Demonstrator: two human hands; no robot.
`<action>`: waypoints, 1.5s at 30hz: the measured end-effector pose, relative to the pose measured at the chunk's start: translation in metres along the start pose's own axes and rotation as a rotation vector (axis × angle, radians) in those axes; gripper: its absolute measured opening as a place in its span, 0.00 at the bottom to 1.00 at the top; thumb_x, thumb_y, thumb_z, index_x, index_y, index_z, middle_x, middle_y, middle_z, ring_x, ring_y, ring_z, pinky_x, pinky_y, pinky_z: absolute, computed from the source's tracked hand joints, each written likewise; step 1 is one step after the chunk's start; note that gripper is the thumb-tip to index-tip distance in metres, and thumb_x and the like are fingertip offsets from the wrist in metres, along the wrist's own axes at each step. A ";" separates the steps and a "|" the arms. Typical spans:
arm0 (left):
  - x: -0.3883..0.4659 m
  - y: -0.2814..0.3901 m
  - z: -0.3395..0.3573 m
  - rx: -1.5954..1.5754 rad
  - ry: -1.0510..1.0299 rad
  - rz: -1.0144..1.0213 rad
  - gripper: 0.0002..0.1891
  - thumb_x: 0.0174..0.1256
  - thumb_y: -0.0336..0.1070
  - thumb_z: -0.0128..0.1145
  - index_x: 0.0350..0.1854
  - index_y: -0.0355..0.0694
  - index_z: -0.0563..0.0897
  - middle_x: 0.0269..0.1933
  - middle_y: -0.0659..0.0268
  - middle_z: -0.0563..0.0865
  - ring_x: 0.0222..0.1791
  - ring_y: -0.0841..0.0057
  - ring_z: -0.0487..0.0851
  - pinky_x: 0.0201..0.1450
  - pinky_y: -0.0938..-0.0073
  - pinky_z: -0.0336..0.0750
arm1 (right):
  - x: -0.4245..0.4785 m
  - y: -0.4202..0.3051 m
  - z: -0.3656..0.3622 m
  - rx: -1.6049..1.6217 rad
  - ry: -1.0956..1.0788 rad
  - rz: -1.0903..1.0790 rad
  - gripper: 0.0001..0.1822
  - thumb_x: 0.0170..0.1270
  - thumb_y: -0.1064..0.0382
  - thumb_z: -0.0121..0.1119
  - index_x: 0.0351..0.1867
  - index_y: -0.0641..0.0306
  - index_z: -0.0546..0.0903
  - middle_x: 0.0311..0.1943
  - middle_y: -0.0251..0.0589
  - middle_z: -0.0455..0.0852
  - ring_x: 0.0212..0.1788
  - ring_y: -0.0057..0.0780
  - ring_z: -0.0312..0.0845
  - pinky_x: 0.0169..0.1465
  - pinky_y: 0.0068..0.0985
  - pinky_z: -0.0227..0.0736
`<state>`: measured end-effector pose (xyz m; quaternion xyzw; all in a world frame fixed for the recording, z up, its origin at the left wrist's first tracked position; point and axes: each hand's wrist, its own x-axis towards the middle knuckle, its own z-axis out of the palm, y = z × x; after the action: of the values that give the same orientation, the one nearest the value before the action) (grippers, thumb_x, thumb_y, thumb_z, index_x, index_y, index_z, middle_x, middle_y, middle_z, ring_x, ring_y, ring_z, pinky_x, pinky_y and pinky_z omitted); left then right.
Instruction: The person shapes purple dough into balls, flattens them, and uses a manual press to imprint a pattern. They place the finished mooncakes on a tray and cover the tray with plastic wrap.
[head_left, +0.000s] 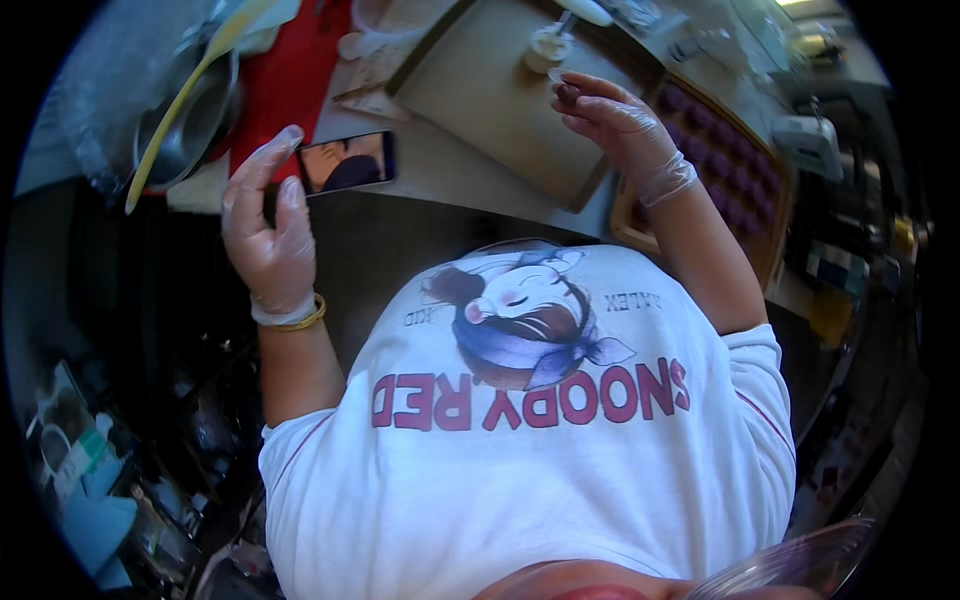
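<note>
My left hand (274, 225), in a clear disposable glove, is beside a smartphone (349, 161) with a lit screen. Its fingertips are at the phone's left end; whether they grip it I cannot tell. My right hand (615, 127), gloved too, is raised over the right part of a large shallow tray (495, 105). Between its thumb and fingers is a small dark brown piece (568, 94), and a small translucent disc (556, 75) shows at the fingertips. Just beyond that hand, a small white tub (547, 51) with pale contents and a utensil in it stands on the tray.
A wooden tray (626, 217) of purple rounded pieces (720, 157) lies right, partly behind my right forearm. At left are a metal bowl (187, 124), a long yellow spatula (176, 105) and a red mat (289, 67). A white hand mixer (810, 142) stands far right.
</note>
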<state>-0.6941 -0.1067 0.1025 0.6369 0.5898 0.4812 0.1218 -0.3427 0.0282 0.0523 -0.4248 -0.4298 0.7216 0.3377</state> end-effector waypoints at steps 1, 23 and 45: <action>0.002 0.005 0.008 0.012 -0.011 -0.006 0.16 0.69 0.25 0.49 0.57 0.35 0.79 0.58 0.54 0.83 0.61 0.65 0.79 0.66 0.68 0.70 | -0.019 -0.012 -0.010 0.173 0.029 0.036 0.21 0.65 0.62 0.65 0.59 0.63 0.79 0.48 0.38 0.86 0.51 0.27 0.83 0.56 0.21 0.77; -0.014 0.210 0.213 0.015 -0.293 0.293 0.16 0.68 0.27 0.53 0.57 0.36 0.82 0.58 0.57 0.82 0.60 0.65 0.81 0.64 0.67 0.74 | -0.277 0.044 -0.375 -0.926 1.058 -0.027 0.26 0.62 0.51 0.68 0.59 0.60 0.80 0.39 0.35 0.89 0.40 0.23 0.85 0.45 0.22 0.78; -0.042 0.266 0.201 0.162 -0.218 0.399 0.14 0.63 0.27 0.59 0.51 0.37 0.84 0.53 0.58 0.83 0.56 0.65 0.80 0.60 0.67 0.73 | -0.261 -0.084 -0.229 0.777 -0.224 -0.542 0.53 0.62 0.23 0.44 0.76 0.62 0.53 0.75 0.55 0.52 0.77 0.49 0.48 0.78 0.44 0.43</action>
<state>-0.3666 -0.1332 0.1729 0.7968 0.4722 0.3753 0.0358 -0.0182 -0.0846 0.1508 -0.0597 -0.2576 0.7561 0.5987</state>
